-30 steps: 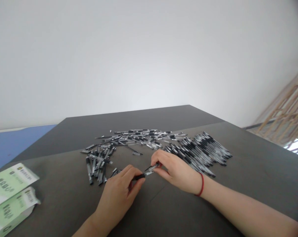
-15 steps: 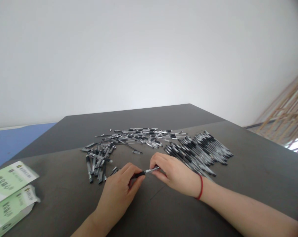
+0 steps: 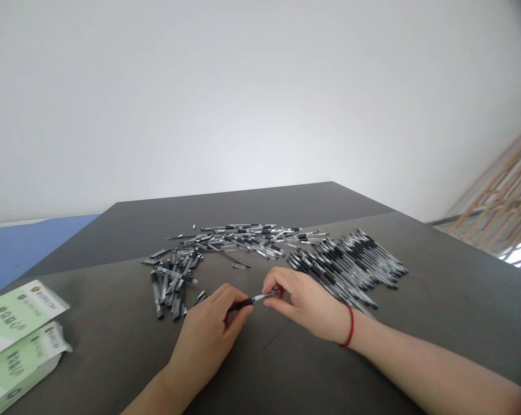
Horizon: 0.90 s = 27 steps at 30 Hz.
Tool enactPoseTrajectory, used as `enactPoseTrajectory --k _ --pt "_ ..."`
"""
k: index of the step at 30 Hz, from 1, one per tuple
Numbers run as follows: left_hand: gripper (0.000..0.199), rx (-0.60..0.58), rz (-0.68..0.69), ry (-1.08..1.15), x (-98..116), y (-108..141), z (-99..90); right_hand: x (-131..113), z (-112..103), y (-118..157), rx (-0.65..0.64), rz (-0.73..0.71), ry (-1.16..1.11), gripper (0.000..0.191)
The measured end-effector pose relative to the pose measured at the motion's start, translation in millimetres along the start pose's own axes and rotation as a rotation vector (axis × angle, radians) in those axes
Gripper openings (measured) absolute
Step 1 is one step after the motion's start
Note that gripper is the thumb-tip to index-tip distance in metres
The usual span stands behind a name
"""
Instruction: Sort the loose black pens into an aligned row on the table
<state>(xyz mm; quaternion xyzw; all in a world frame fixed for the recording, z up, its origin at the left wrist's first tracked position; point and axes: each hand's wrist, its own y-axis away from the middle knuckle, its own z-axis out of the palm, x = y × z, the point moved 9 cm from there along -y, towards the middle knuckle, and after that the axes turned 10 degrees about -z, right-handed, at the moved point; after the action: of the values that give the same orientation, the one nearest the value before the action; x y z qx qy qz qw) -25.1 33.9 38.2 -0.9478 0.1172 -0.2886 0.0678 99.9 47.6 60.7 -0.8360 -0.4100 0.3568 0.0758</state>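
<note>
Between my two hands, low over the table, is a black and clear pen (image 3: 257, 298). My left hand (image 3: 215, 325) is closed round its dark grip end, thumb and forefinger pinching it. My right hand (image 3: 301, 300), with a red string at the wrist, pinches the other end between thumb and fingertips. Part of the barrel is hidden inside my left hand. Just right of my right hand lies a dense row of pens (image 3: 351, 265), laid side by side. Past my left hand is a loose pile of pens and pen parts (image 3: 174, 282).
More pens and caps (image 3: 252, 237) are scattered across the middle of the dark table (image 3: 455, 323). Two green and white boxes (image 3: 16, 323) lie at the left edge. Behind the table stands a white wall (image 3: 260, 98); wooden slats (image 3: 502, 190) are at the right.
My right fingers have shifted slightly along the pen's end. My left hand keeps its hold, almost unmoved. The pens on the table lie as before.
</note>
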Motion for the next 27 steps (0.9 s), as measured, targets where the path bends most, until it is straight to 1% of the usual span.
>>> enactPoseTrajectory --k 5,12,16,22,27 --pt "0.009 0.003 0.066 -0.027 6.3 3.7 1.2 -3.5 7.4 1.2 -0.007 -0.005 -0.034 0.004" --pt "0.007 0.039 0.117 -0.078 11.6 5.5 -1.6 -6.9 8.6 1.8 -0.004 -0.014 -0.025 0.003" --pt "0.007 0.038 0.123 -0.097 12.5 6.2 -1.1 -5.8 10.6 2.4 -0.011 -0.009 -0.015 0.003" --pt "0.005 0.032 0.122 -0.093 11.8 5.3 0.2 -8.6 10.7 1.5 -0.015 -0.055 0.003 0.004" --pt "0.006 0.049 0.116 -0.086 10.0 4.1 -0.3 -8.2 9.5 1.0 -0.018 -0.064 -0.002 0.003"
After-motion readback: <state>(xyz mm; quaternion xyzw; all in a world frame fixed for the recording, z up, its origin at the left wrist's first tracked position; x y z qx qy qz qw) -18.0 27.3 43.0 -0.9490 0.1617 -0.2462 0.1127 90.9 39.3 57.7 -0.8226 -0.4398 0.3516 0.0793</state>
